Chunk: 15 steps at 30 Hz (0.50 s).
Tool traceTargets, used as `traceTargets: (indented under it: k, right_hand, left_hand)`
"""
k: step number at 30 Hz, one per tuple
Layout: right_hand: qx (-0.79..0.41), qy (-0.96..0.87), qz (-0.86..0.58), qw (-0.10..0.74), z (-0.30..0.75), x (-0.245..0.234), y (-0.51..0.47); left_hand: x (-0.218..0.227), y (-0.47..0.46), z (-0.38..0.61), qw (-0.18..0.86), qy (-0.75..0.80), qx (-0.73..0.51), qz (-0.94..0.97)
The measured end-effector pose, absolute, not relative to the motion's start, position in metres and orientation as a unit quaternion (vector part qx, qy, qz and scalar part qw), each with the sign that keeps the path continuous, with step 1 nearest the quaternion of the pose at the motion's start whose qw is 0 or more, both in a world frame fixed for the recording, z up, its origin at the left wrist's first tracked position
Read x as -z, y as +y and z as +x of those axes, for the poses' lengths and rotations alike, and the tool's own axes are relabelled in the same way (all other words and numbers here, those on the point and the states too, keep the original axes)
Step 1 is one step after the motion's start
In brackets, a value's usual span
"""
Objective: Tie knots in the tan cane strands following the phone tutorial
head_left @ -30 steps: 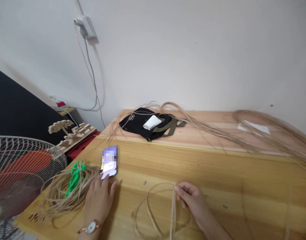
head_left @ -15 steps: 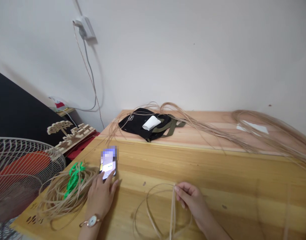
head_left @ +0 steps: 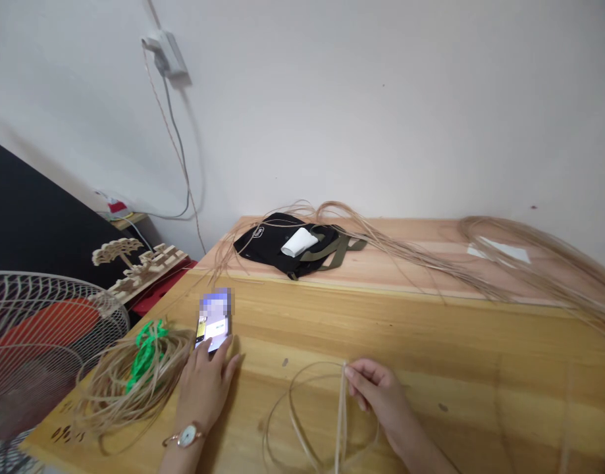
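My left hand (head_left: 205, 385), with a watch on its wrist, lies on the wooden table (head_left: 430, 342) with its fingers stretched out and their tips on the lower edge of a lit phone (head_left: 214, 327). My right hand (head_left: 378, 393) pinches thin rattan strands (head_left: 340, 421) between thumb and fingers. The strands run toward me and curl into a loose loop (head_left: 302, 401) on the table between my hands.
A coil of rattan tied with green string (head_left: 134, 378) lies left of my left hand. A black bag (head_left: 282, 247) with a white roll sits at the back, long fibres (head_left: 480, 263) trailing right. A fan (head_left: 40, 342) and a wooden model (head_left: 139, 260) stand beyond the table's left edge.
My left hand has shifted slightly on the phone's lower edge. My right hand keeps the same pinch on the strands.
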State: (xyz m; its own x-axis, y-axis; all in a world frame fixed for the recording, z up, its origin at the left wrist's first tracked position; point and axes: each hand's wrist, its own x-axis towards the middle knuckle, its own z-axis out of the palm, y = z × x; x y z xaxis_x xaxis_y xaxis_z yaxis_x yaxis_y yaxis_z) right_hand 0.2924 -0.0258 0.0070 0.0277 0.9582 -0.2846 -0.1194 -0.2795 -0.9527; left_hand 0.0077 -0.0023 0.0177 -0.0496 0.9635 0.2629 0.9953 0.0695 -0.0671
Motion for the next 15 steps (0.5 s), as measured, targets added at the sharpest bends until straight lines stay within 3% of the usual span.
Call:
traceTargets:
  k: [15]
  right_hand:
    - [-0.585,-0.384,-0.548,0.457,0.2927,-0.0061,-0.0265]
  left_hand:
    - [-0.0117,0.0001,0.0112,0.15,-0.685,0.096,-0.707]
